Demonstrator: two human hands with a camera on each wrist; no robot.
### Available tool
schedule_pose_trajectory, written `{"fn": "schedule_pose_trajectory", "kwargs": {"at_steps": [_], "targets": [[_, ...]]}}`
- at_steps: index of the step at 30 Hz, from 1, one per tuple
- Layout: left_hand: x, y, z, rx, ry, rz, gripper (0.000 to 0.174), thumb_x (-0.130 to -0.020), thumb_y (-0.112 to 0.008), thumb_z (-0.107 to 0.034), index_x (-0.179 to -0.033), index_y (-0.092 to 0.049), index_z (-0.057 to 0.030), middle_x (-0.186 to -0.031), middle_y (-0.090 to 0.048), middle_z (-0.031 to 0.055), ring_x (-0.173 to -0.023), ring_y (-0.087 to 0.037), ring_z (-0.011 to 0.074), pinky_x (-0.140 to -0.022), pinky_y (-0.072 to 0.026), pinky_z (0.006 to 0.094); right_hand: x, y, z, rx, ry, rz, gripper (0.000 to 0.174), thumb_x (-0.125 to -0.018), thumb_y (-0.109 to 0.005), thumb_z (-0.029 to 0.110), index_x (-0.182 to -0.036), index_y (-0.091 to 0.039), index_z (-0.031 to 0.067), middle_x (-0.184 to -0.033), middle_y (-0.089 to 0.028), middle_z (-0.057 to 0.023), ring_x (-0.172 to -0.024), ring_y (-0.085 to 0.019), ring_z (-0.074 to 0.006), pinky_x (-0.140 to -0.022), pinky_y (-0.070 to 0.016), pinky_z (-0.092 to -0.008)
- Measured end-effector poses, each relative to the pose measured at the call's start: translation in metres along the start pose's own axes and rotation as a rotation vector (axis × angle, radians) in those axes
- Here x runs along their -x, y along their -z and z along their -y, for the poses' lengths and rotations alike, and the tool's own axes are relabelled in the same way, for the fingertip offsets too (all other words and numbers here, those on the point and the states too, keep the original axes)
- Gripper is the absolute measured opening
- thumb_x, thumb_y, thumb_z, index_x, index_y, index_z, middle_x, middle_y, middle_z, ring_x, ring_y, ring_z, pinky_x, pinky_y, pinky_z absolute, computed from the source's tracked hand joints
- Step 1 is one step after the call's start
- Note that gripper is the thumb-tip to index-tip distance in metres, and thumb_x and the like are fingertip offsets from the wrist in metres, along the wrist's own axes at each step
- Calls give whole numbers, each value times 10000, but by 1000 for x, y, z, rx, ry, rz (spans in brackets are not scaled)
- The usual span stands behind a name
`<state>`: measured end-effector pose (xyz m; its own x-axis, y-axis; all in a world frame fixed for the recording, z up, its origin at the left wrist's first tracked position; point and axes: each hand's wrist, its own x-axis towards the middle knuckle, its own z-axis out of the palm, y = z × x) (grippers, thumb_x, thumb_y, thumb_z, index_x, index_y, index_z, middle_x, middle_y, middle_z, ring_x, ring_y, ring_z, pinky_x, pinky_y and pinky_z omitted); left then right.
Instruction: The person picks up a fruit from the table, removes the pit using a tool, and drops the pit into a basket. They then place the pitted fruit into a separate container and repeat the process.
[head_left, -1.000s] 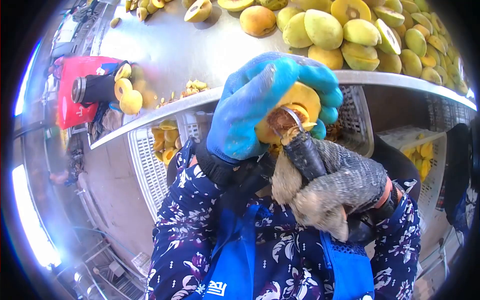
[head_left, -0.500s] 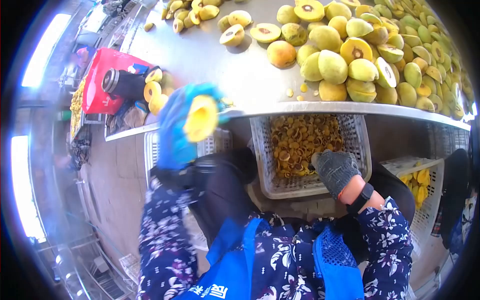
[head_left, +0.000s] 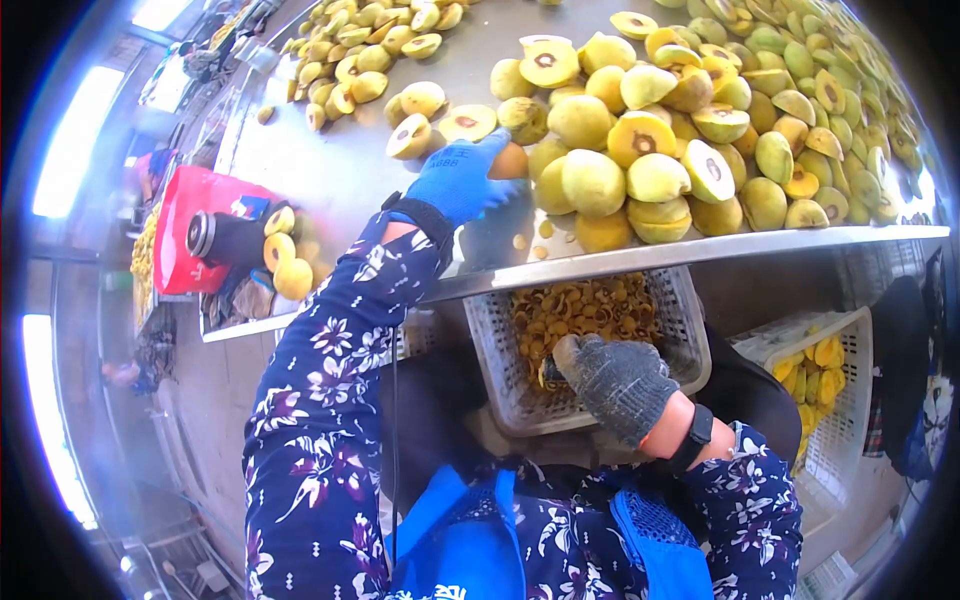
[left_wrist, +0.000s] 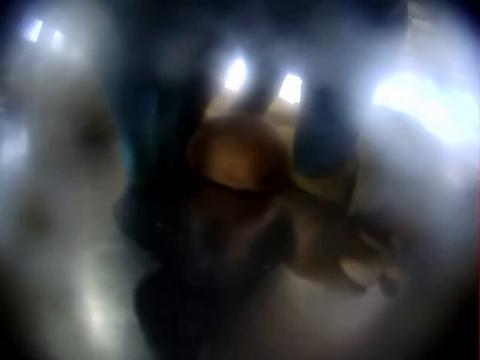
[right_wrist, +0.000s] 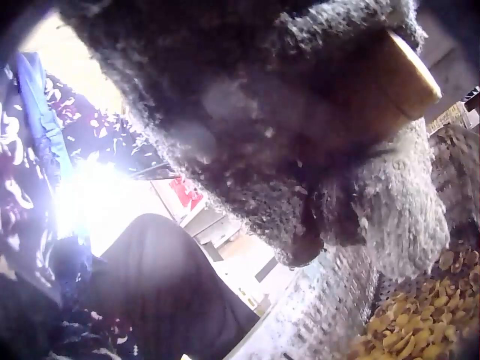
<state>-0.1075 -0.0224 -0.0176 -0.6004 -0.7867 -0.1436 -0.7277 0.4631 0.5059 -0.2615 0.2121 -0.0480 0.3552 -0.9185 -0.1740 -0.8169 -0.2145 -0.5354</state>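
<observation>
My left hand [head_left: 455, 185], in a blue glove, reaches over the metal table with thumb and fingers spread around an orange-tinted whole peach [head_left: 511, 162]. The blurred left wrist view has the peach [left_wrist: 238, 154] between the gloved fingers. Cut peach halves [head_left: 467, 123] lie just past the fingertips. Lower down, my right hand [head_left: 622, 385], in a grey knit glove, is curled around a coring tool over the near part of a crate [head_left: 590, 412] of brownish pits and scraps. The tool's tan handle end [right_wrist: 412, 79] sticks out of the fist; its blade is hidden.
A large heap of peaches [head_left: 770, 155] covers the table's right side, and more halves [head_left: 360, 60] lie at the far left. By the left edge are a red bag [head_left: 185, 240] and a dark flask [head_left: 225, 238]. A crate of yellow pieces [head_left: 845, 400] stands at the lower right.
A second ago both hands worked together on a peach half with the coring tool. The left hand carried a half leftward, then moved empty to the whole peach; the right hand lowered to the crate.
</observation>
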Motion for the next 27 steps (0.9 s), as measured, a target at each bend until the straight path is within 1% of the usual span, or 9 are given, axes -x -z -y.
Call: {"fn": "schedule_pose_trajectory", "kwargs": {"at_steps": [4,6,7,8,10,12,14,17,27], "targets": [[-18,-3,5,-113,62,56,552,-733,-657,-191,-1243,-501,-49,-803,-648,170,-605,-639,198,-545,-525,320,5,13,0,-161,89,-128,100,-868,-514,146,-937,-554,86,-796,-627,-160,-719,-642,-347,-586,-494,-461],[-11,-4,13,29,-28,-116,544,-721,-658,-154,-1230,-498,-45,-779,-652,133,-601,-637,189,-524,-520,332,1,16,1,-217,72,-156,130,-857,-552,150,-965,-549,76,-828,-630,-175,-760,-636,-366,-619,-495,-462],[-8,2,19,340,86,6,573,-786,-715,-242,-1244,-480,10,-1025,-608,166,-844,-630,223,-702,-545,333,-2,18,3,-272,59,-180,176,-846,-591,154,-992,-545,66,-860,-634,-189,-801,-630,-386,-652,-497,-462],[0,1,24,335,87,8,573,-786,-715,-242,-1244,-480,10,-1025,-608,166,-844,-630,223,-702,-545,333,-6,24,6,-276,60,-183,176,-846,-591,154,-992,-545,66,-860,-634,-189,-801,-630,-386,-652,-497,-462],[38,7,6,1131,138,-65,567,-826,-681,-201,-1289,-427,8,-1161,-550,186,-967,-608,286,-801,-548,395,-13,39,14,-641,-44,-251,345,-798,-689,181,-1077,-535,48,-917,-636,-203,-876,-610,-413,-712,-497,-451],[69,-1,-7,1530,-53,-2,583,-849,-657,-195,-1321,-379,3,-1279,-474,215,-1072,-566,331,-859,-533,463,-16,40,17,-673,-104,-290,453,-765,-740,214,-1123,-526,38,-939,-636,-202,-899,-610,-411,-729,-502,-434],[96,-11,-31,1567,24,-111,559,-882,-607,-295,-1306,-403,6,-1275,-498,212,-1079,-571,351,-861,-529,461,-22,38,19,-724,-44,-394,469,-761,-739,212,-1139,-524,37,-927,-631,-210,-888,-609,-414,-722,-501,-436],[107,-32,-43,2006,69,-118,550,-920,-475,-453,-1230,-489,1,-1178,-578,198,-1012,-593,379,-881,-509,478,-32,28,21,-619,-46,-424,468,-761,-736,205,-1135,-517,28,-923,-627,-221,-874,-608,-420,-712,-500,-444],[108,-52,-71,1821,71,-376,445,-955,-478,-324,-1228,-487,27,-1098,-578,166,-938,-606,300,-843,-518,414,-40,15,21,-487,-48,-414,313,-824,-656,142,-1057,-486,22,-863,-620,-241,-845,-607,-432,-672,-488,-480]]}}
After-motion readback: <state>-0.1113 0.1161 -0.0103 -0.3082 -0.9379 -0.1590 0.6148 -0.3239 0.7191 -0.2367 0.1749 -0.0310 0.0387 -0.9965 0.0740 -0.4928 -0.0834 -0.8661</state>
